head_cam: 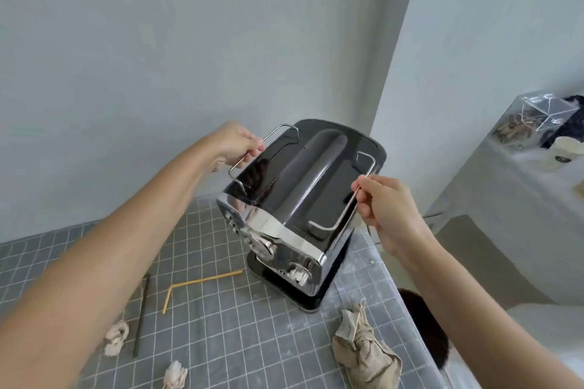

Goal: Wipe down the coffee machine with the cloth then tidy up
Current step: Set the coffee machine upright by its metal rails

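Observation:
A shiny black and chrome coffee machine stands on the grey tiled counter. Wire rails run along both sides of its top. My left hand grips the left wire rail. My right hand pinches the right wire rail. A crumpled beige cloth lies on the counter in front of the machine, to the right, touched by neither hand.
A bent yellow straw and a dark stick lie left of the machine. Two crumpled paper wads sit near the front. The counter edge runs along the right; beyond it a grey ledge holds a paper cup and a clear box.

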Available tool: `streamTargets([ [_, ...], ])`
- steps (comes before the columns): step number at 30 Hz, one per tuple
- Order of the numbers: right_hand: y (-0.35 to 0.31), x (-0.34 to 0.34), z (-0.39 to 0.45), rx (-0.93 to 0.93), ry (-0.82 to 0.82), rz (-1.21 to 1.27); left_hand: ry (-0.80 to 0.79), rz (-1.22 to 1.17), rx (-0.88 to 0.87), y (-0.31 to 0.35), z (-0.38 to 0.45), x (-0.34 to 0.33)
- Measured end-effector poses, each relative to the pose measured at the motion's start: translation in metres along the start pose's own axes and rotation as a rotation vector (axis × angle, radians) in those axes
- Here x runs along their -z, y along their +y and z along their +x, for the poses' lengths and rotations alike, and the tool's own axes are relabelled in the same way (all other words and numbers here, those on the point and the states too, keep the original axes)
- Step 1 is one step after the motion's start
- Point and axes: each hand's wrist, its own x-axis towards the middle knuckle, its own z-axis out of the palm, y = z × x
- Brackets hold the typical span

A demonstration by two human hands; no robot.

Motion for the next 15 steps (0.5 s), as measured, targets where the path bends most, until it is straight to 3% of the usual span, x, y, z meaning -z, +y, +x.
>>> streamTargets([
  [8,-0.036,0.003,0.072,0.118,-0.073,-0.358,-0.029,-0.446,0.145,-0.021,-0.056,0.006],
  [15,-0.038,0.006,0.092,0.136,-0.080,-0.488,0.046,-0.506,0.137,-0.024,-0.068,-0.016],
])
